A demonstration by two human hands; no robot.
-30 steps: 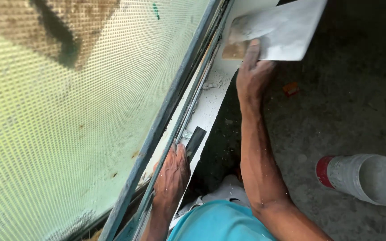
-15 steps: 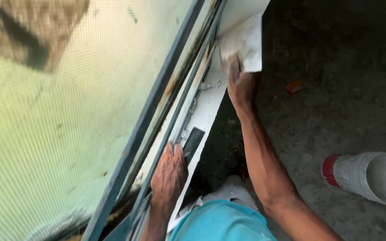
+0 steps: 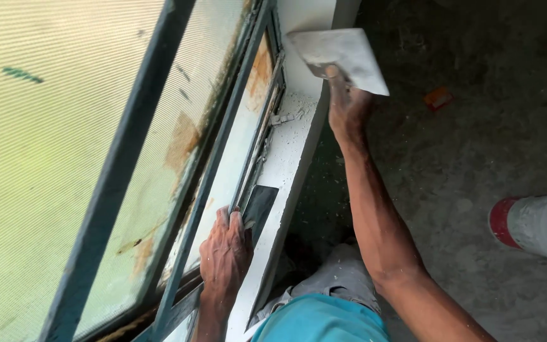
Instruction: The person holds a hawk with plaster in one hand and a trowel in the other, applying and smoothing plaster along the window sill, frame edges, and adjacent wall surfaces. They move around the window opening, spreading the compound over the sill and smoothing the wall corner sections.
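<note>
My right hand (image 3: 348,104) grips a flat rectangular plaster trowel (image 3: 342,56), held above the far end of the white window sill (image 3: 291,152) against the white wall corner. My left hand (image 3: 225,253) rests on the near part of the sill, its fingers closed on a small dark putty knife (image 3: 260,207) whose blade lies flat on the ledge. Both arms reach out over my knees in grey trousers and a turquoise shirt.
A dark metal window frame (image 3: 135,145) with green mesh behind the glass fills the left. Rust stains mark the inner frame. A white bucket with a red rim (image 3: 536,225) lies on the grey concrete floor at right. A small orange scrap (image 3: 437,97) lies farther off.
My right hand has turned the trowel and brought it against the wall corner above the sill. My left hand stays on the putty knife. The camera has shifted closer.
</note>
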